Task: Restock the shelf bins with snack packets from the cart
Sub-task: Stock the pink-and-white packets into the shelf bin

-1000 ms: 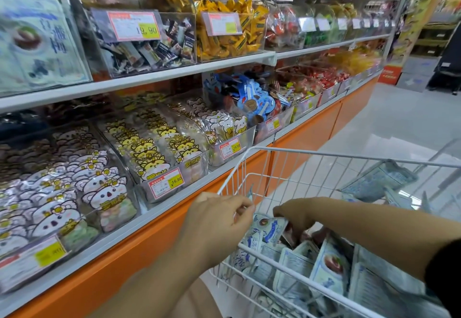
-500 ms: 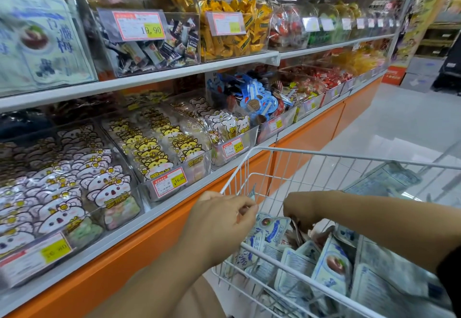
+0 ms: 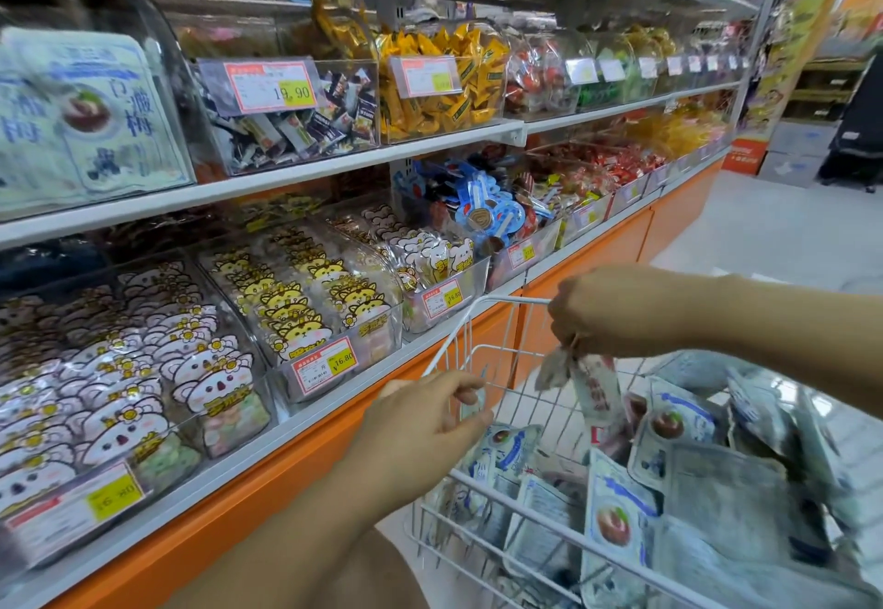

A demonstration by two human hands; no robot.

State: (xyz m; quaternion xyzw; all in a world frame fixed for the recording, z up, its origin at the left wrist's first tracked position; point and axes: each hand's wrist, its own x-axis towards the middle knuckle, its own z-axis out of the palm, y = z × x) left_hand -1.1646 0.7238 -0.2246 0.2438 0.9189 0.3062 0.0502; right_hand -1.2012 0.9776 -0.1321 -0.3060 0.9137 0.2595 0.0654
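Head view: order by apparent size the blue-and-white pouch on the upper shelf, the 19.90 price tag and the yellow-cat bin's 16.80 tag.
1. blue-and-white pouch, clearly largest.
2-3. 19.90 price tag and 16.80 tag: nearly alike. The 19.90 one looks slightly wider but sits at a different distance, so they are not ranked.

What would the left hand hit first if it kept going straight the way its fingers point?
Probably the cart wall of white wire, right in front of the left hand. The fingertips look almost on it, though depth is hard to judge.
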